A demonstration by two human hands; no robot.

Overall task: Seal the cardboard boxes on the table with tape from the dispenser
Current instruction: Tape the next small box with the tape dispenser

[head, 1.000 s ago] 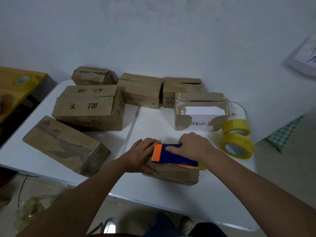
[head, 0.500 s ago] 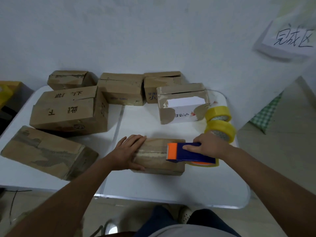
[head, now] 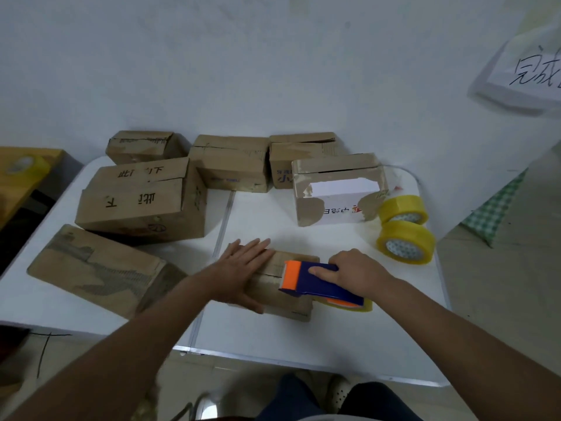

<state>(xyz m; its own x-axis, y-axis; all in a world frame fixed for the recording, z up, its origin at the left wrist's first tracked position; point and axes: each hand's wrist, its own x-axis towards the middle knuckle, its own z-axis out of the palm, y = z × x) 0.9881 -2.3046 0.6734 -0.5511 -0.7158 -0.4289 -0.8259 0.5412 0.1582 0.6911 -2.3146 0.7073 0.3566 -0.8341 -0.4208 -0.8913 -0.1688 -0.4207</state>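
Head view: a small cardboard box [head: 282, 294] lies near the front edge of the white tabletop [head: 303, 341]. The left hand [head: 239, 268] presses flat on its left end, fingers straight. The right hand [head: 353, 273] grips the blue-and-orange tape dispenser [head: 306, 279], positioned on the box's right end. Two yellow tape rolls [head: 405, 235] sit nearby.

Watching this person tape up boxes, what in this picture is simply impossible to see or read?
All in the head view:
- Top seam of the small box: covered by the left hand and the tape dispenser, so how far tape runs is unclear.
- Dispenser's tape roll: mostly hidden under its blue body and the right hand.
- Wall sign: cut off by the right edge.
- Roll on the yellow stand: blurred.
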